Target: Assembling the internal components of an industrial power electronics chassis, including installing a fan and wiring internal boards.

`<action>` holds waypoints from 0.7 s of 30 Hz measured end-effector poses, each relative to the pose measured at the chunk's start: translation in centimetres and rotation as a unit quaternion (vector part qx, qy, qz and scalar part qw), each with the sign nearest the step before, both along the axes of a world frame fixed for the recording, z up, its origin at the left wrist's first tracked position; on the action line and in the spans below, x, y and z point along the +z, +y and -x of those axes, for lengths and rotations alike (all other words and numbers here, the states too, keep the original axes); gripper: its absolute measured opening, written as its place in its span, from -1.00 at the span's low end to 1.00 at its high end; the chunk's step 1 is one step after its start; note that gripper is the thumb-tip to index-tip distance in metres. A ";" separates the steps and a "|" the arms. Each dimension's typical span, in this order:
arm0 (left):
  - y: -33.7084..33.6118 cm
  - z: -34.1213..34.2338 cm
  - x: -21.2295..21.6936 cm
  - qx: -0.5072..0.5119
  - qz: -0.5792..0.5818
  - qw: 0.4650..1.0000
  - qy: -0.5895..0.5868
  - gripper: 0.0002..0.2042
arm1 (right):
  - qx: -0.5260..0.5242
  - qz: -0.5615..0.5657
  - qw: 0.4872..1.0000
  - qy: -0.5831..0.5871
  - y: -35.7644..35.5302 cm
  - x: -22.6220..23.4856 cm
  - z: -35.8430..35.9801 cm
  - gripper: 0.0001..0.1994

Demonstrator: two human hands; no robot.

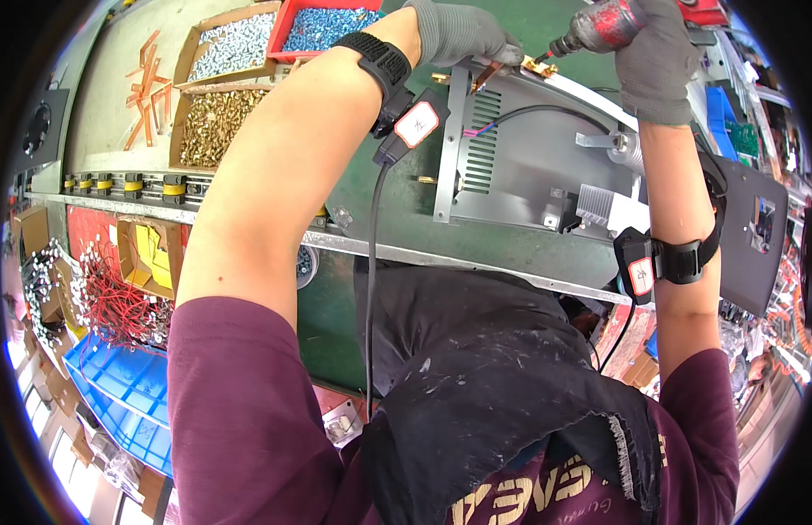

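A grey metal chassis (528,166) with slotted vents lies open on the green work surface. My left hand (469,37), in a grey glove, is at its far left corner. The fingers are closed on a small copper strip (486,77) that pokes out below them. In my right hand (658,70), also gloved, is a red and black power screwdriver (603,26). Its bit points left and down at brass fittings (540,67) on the chassis's far edge. Whether the bit touches a fitting cannot be made out. Inside the chassis sits a finned heat sink (598,205).
Trays of silver screws (233,45), blue screws (327,26) and brass parts (215,127) stand at the far left, beside loose copper strips (145,92). A roller rail (135,185) runs nearby. Red wires (117,297) and blue bins (121,394) lie left; a dark panel (751,236) stands right.
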State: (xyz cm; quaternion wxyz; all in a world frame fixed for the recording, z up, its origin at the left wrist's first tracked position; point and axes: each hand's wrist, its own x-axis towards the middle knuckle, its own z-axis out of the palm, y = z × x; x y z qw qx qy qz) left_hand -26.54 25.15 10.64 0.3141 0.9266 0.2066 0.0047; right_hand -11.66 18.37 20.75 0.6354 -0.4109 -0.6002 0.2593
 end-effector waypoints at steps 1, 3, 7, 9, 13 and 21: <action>-0.1 0.2 0.2 0.031 0.026 0.999 -0.014 -0.61 | 0.002 0.001 1.000 0.001 0.0 0.1 -0.1 -0.79; -0.1 0.4 0.5 0.063 0.052 0.996 -0.026 -0.60 | 0.020 0.011 1.000 0.005 -0.1 0.6 0.0 -0.80; 0.0 -0.1 0.7 0.014 0.035 0.999 -0.029 -0.73 | 0.052 0.075 0.981 0.169 0.3 0.5 -0.7 -0.81; 0.0 -0.3 0.5 0.012 0.084 0.995 -0.058 -0.79 | 0.061 -0.018 0.998 -0.007 -1.1 1.4 1.1 -0.81; -0.4 -0.5 0.4 0.076 0.278 0.957 -0.038 -0.77 | 0.030 0.041 0.998 -0.028 -1.0 1.2 1.4 -0.79; -0.8 0.2 2.6 0.126 0.293 0.947 0.025 -0.52 | 0.015 0.078 0.997 -0.014 -1.7 1.7 2.3 -0.75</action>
